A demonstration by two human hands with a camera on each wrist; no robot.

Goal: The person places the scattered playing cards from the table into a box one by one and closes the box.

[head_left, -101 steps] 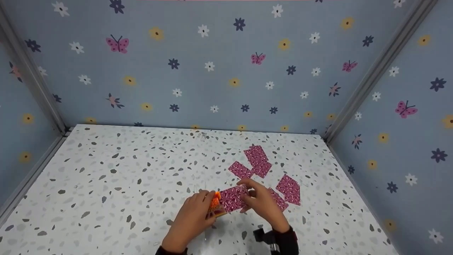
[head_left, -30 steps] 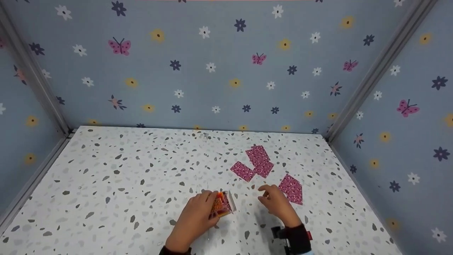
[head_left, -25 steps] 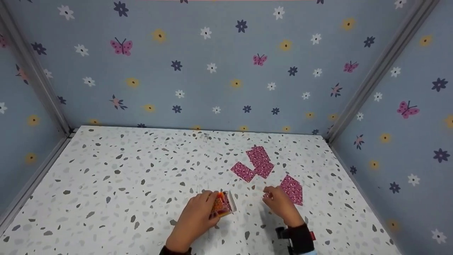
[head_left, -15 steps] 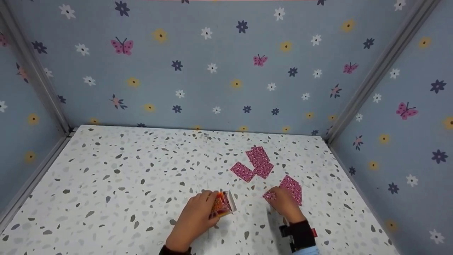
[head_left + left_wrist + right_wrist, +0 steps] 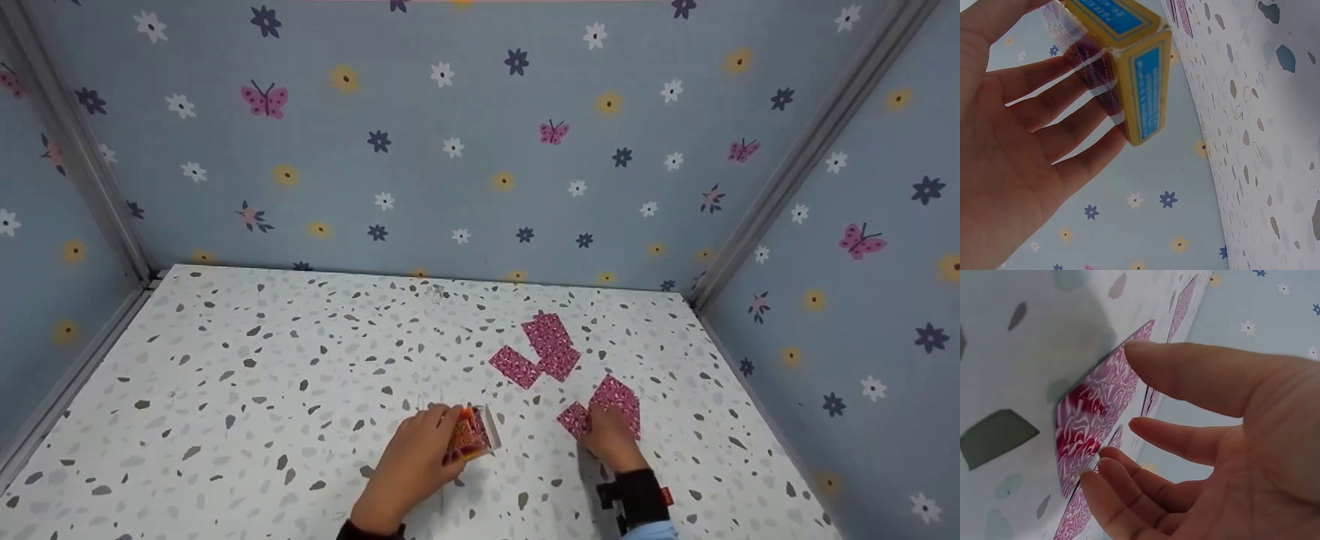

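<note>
My left hand point(image 5: 420, 457) holds a small card box point(image 5: 474, 435), thumb on one side and fingers on the other. In the left wrist view the card box point(image 5: 1143, 84) shows yellow edges, blue printed panels and a shiny clear side. Its right end has a pale flap in the head view. My right hand point(image 5: 615, 439) is low over a pink patterned card point(image 5: 574, 420) lying on the table. In the right wrist view, thumb and fingertips are at opposite edges of the card point(image 5: 1092, 410), spread apart; whether they press it is unclear.
More pink patterned cards point(image 5: 619, 397) lie beside and partly under the right hand. Farther back are several overlapping cards point(image 5: 551, 341) and another card point(image 5: 514, 366). The speckled white table point(image 5: 262, 375) ends at a blue flowered wall point(image 5: 420, 172), with another panel at right point(image 5: 825, 337).
The right hand has left the pink card that it gripped at the box and moved right, down to another card. That first card no longer sticks out of the box. The left hand stays put.
</note>
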